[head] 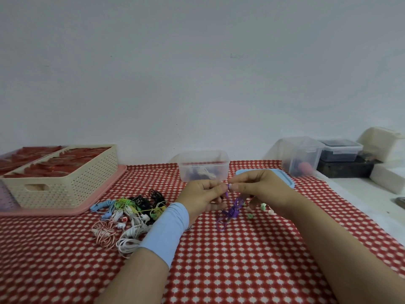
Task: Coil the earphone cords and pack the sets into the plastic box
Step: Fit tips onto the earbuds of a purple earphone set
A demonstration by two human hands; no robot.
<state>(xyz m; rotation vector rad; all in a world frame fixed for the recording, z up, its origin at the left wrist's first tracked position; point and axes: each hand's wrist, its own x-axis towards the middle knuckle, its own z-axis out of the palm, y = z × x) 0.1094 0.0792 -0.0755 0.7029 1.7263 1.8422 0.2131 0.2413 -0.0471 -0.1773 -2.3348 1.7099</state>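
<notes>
A purple earphone set [232, 210] hangs between my hands over the red checked cloth, its cord partly bunched and trailing onto the table. My left hand [202, 197] pinches one end of the cord and my right hand [255, 189] pinches it right beside, fingertips nearly touching. Just behind them stands the clear plastic box [203, 166], open, with a few coiled sets inside. Its blue lid [282, 175] lies flat to the right. A tangled pile of earphones [129, 216] in blue, green, black, white and striped red lies to the left.
A cream woven basket [65, 183] with red contents sits on a pink tray [98, 202] at far left. Clear and dark containers [304, 157] stand at the back right. Small green and white pieces [264, 207] lie under my right hand.
</notes>
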